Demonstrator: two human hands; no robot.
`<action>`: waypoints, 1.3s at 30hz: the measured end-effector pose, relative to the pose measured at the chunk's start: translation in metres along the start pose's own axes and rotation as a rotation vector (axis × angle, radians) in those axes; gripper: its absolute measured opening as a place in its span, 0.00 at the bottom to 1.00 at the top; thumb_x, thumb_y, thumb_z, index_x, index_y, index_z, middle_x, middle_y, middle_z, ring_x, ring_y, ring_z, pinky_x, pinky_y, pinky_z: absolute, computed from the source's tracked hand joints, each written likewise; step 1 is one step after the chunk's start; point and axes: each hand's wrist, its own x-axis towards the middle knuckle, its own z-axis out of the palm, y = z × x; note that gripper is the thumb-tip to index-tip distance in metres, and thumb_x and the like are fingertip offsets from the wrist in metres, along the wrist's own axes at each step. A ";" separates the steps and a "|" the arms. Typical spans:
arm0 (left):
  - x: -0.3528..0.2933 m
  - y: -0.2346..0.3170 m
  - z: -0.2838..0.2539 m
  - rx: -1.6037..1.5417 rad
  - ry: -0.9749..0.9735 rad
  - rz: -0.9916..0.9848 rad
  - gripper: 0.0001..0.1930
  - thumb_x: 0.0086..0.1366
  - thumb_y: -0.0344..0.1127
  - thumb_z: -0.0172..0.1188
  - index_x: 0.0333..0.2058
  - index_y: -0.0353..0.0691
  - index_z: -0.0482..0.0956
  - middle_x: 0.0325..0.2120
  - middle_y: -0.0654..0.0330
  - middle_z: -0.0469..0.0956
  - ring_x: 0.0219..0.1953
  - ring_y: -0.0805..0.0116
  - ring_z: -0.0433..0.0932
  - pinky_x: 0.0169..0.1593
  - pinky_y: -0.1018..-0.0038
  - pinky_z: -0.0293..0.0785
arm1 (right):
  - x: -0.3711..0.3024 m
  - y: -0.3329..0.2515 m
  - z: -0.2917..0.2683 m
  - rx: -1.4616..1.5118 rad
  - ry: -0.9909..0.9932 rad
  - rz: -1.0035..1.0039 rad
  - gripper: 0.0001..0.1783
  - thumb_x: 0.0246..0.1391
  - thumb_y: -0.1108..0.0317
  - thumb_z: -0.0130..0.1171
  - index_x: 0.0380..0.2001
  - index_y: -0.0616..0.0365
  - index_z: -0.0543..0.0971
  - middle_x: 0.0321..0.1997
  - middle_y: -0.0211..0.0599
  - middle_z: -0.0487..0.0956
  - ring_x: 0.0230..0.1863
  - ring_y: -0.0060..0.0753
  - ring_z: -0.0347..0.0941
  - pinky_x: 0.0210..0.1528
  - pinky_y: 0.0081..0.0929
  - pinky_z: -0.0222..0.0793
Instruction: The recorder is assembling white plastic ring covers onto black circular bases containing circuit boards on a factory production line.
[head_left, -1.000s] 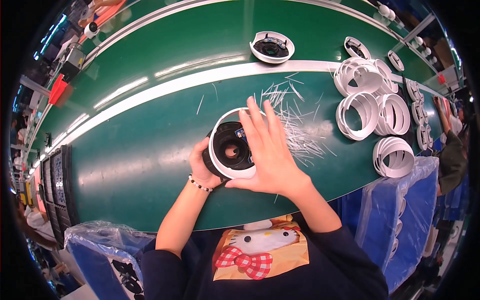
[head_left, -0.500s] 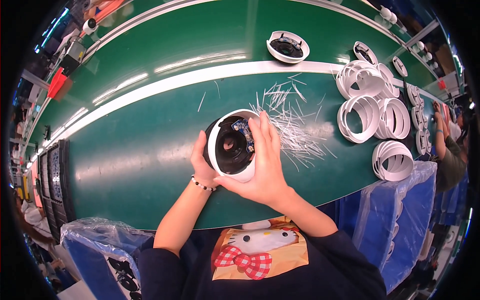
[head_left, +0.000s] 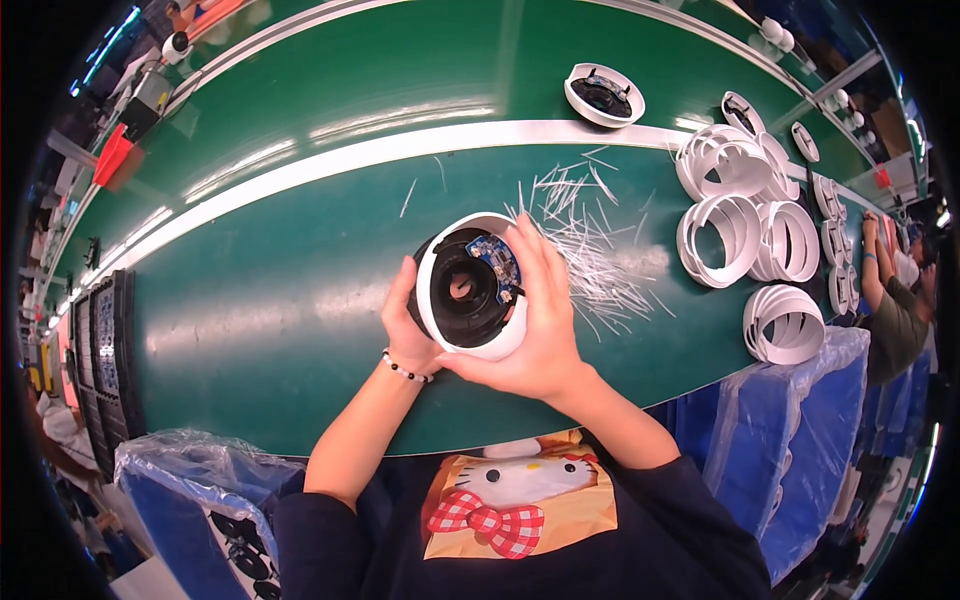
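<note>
1. Hands meet around one round assembly (head_left: pixel 462 320), held above the green worktable (head_left: pixel 280 360) in front of the person's body; it pairs a white ring (head_left: pixel 497 344) with a black core.
2. The left hand (head_left: pixel 405 325), with a beaded bracelet (head_left: pixel 407 374) at its wrist, cups the assembly's left side, just as it did a second ago.
3. The right hand (head_left: pixel 545 340) has changed most: its fingers stood raised and spread across the right side a second ago; now they curl around the white ring's right edge in a firm hold.
4. The blue circuit board (head_left: pixel 497 265), mostly covered by those fingers earlier, now shows clearly inside the ring.
5. Beyond, a white housing (head_left: pixel 614 119) has shifted rightward.
6. Scattered white strips (head_left: pixel 600 280) and stacked white rings (head_left: pixel 690 240) lie to the right, their arrangement looking unchanged.
</note>
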 end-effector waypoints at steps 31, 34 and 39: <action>-0.004 0.004 -0.002 0.106 0.013 0.029 0.49 0.47 0.76 0.30 0.54 0.37 0.54 0.52 0.53 0.59 0.52 0.60 0.61 0.54 0.65 0.60 | 0.013 -0.001 0.008 -0.169 -0.188 -0.032 0.61 0.16 0.47 0.70 0.53 0.68 0.53 0.56 0.59 0.54 0.55 0.59 0.51 0.55 0.45 0.49; -0.004 0.005 -0.007 0.027 -0.079 0.026 0.46 0.49 0.72 0.36 0.53 0.35 0.55 0.50 0.52 0.61 0.51 0.60 0.63 0.54 0.64 0.61 | 0.017 0.003 0.009 -0.145 -0.210 -0.070 0.61 0.16 0.47 0.70 0.53 0.69 0.53 0.55 0.58 0.55 0.54 0.58 0.52 0.54 0.45 0.50; -0.007 0.002 0.008 0.101 -0.047 0.135 0.36 0.48 0.46 0.51 0.55 0.37 0.52 0.50 0.51 0.61 0.52 0.59 0.62 0.55 0.66 0.58 | 0.011 -0.003 0.020 -0.145 -0.055 0.036 0.62 0.16 0.46 0.69 0.53 0.70 0.51 0.55 0.57 0.55 0.54 0.57 0.51 0.54 0.46 0.48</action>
